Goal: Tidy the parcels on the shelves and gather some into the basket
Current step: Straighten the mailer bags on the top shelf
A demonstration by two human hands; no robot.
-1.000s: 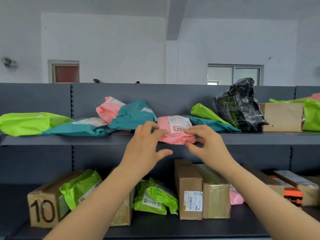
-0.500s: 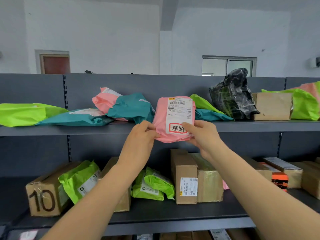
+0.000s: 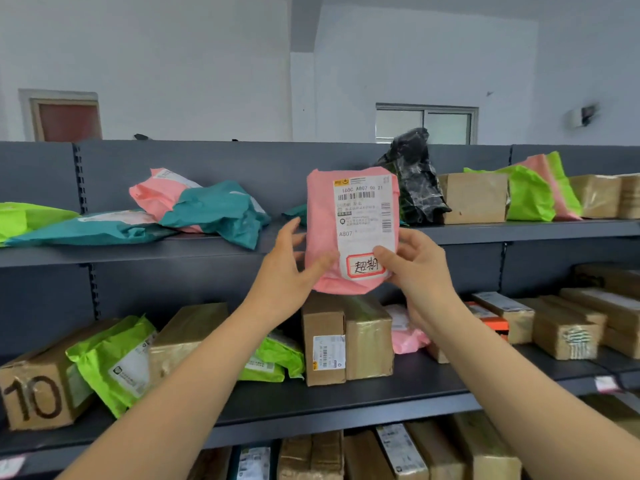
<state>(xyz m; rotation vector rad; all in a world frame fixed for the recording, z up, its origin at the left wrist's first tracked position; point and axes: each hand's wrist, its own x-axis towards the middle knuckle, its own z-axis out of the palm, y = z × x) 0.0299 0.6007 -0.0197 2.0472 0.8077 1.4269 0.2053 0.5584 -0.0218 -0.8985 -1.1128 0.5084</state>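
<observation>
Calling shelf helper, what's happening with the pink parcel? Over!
Status: left hand and right hand pinching pink parcel. Parcel upright, label toward camera, before upper shelf. Nothing blocking.

White back wall of a storeroom, with a window, a red panel and a pillar.

A plain white wall (image 3: 173, 64) fills the upper half of the view. Left of centre on it is a dark red panel (image 3: 65, 121) set in a pale frame, only its top part showing. Near the middle a square white pillar (image 3: 302, 95) stands out from the wall, meeting a greyer beam (image 3: 304, 22) overhead. Right of the pillar is a grey-framed sliding window (image 3: 426, 123) with two panes. Further right, a small wall-mounted fixture (image 3: 585, 115) is too blurred to identify.
</observation>
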